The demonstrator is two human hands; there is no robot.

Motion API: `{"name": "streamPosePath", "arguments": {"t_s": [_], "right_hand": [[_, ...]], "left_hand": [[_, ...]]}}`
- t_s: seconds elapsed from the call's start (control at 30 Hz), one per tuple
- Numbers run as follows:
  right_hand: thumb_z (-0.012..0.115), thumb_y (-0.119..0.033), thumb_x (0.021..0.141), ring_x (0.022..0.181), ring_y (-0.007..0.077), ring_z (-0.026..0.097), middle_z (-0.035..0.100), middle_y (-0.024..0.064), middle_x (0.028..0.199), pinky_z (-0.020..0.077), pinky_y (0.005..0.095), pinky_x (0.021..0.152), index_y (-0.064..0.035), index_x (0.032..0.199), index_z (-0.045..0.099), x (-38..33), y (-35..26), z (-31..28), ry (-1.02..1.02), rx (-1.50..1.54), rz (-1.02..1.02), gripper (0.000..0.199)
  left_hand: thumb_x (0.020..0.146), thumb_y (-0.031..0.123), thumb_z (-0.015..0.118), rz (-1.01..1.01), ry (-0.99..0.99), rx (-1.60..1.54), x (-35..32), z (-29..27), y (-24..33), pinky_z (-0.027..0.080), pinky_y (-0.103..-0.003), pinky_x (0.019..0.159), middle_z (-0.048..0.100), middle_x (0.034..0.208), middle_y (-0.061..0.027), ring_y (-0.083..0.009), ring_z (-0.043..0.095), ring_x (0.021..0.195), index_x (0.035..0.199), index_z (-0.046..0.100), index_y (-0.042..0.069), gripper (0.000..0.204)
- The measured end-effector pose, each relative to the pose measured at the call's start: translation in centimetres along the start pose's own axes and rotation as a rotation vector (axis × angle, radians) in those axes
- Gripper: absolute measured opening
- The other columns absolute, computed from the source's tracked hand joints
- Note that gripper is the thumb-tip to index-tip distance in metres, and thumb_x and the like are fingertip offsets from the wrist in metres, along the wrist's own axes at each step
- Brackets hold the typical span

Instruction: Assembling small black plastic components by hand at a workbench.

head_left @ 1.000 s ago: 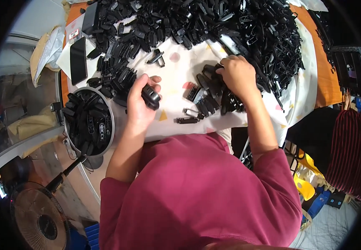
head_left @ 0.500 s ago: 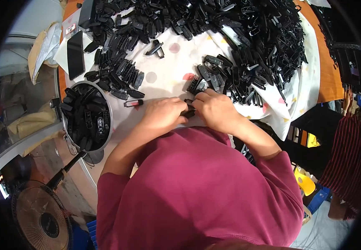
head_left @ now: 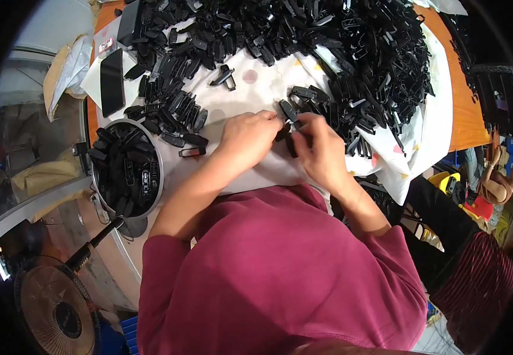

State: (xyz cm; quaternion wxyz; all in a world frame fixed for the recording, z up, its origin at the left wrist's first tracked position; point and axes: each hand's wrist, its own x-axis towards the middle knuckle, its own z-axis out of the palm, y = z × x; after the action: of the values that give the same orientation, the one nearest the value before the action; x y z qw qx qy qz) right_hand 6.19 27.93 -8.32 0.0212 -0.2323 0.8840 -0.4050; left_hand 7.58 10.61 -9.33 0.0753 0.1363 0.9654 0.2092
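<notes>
My left hand [head_left: 249, 137] is closed in a pinch over the cloth, its fingertips at a small black plastic part [head_left: 283, 131]. Opposite it, my right hand [head_left: 322, 149] curls its fingers toward the same spot, with a dark elongated piece [head_left: 292, 145] by its thumb. The fingers hide much of what they hold. Just beyond the fingertips lies a black oblong casing [head_left: 288, 110] with a rounded end. A single part with a reddish patch [head_left: 192, 152] rests left of my left hand. Farther off, two crossed black pieces [head_left: 225, 77] lie on the cloth.
A huge heap of black parts [head_left: 363, 65] covers the table's back and right. A smaller cluster [head_left: 176, 112] lies left, beside a phone [head_left: 112, 83]. A round container [head_left: 160, 177] holds more black parts. A fan [head_left: 61, 307] stands lower left; a person in striped clothing [head_left: 475, 284] is at right.
Both my hands have moved farther from my body, the right one also slightly right. The fingers now meet close to the black casings. The person at right has shifted lower.
</notes>
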Motion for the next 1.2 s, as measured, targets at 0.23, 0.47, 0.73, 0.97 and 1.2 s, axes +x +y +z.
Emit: {"name": "streamPosePath", "arguments": {"t_s": [0.23,0.47,0.73,0.97,1.2], "right_hand": [[0.055,-0.002,0.085,0.066,0.0073,0.053,0.053,0.0027,0.082,0.0442,0.0178,0.049,-0.0026,0.094,0.049,0.7,1.7,-1.5,-0.099,0.683,0.403,0.011],[0.062,0.008,0.077,0.073,0.0093,0.056,0.054,0.0077,0.099,0.0492,0.0200,0.057,-0.0013,0.103,0.051,2.4,-0.2,0.0,0.061,0.568,-0.043,0.030],[0.059,-0.003,0.084,0.080,0.0157,0.061,0.060,0.0159,0.102,0.0511,0.0252,0.065,0.0024,0.103,0.050,2.8,-2.0,-2.4,0.003,0.823,0.015,0.022],[0.062,-0.001,0.080,0.088,0.0249,0.062,0.062,0.0165,0.098,0.0484,0.0281,0.074,0.0032,0.108,0.055,3.1,-3.0,-3.5,0.011,0.255,-0.361,0.030],[0.067,0.001,0.072,0.078,0.0246,0.061,0.063,0.0158,0.093,0.0492,0.0290,0.066,0.0019,0.104,0.061,3.7,-3.1,-4.1,0.063,0.161,-0.478,0.032]], "left_hand": [[0.072,0.011,0.064,-0.125,-0.098,-0.043,0.8,-0.6,-0.9,0.049,-0.037,0.068,0.065,0.088,-0.0082,-0.0237,0.062,0.081,0.097,0.062,0.006,0.025],[0.076,0.004,0.066,-0.220,0.075,-1.495,-0.8,-2.8,-0.1,0.046,-0.023,0.069,0.063,0.090,-0.0054,-0.0100,0.057,0.078,0.104,0.060,-0.003,0.029],[0.074,0.005,0.070,0.164,0.511,-1.026,-1.0,-3.1,-0.1,0.045,-0.025,0.075,0.062,0.090,-0.0090,-0.0129,0.057,0.084,0.086,0.056,0.001,0.019],[0.075,0.005,0.070,-0.025,0.484,-1.059,-1.8,-4.5,1.2,0.047,-0.025,0.073,0.064,0.098,-0.0104,-0.0135,0.059,0.082,0.097,0.060,0.001,0.025],[0.068,0.004,0.072,0.234,0.585,-0.674,-1.6,-5.5,0.2,0.048,-0.026,0.066,0.064,0.086,-0.0123,-0.0197,0.061,0.072,0.099,0.063,-0.001,0.032]]}}
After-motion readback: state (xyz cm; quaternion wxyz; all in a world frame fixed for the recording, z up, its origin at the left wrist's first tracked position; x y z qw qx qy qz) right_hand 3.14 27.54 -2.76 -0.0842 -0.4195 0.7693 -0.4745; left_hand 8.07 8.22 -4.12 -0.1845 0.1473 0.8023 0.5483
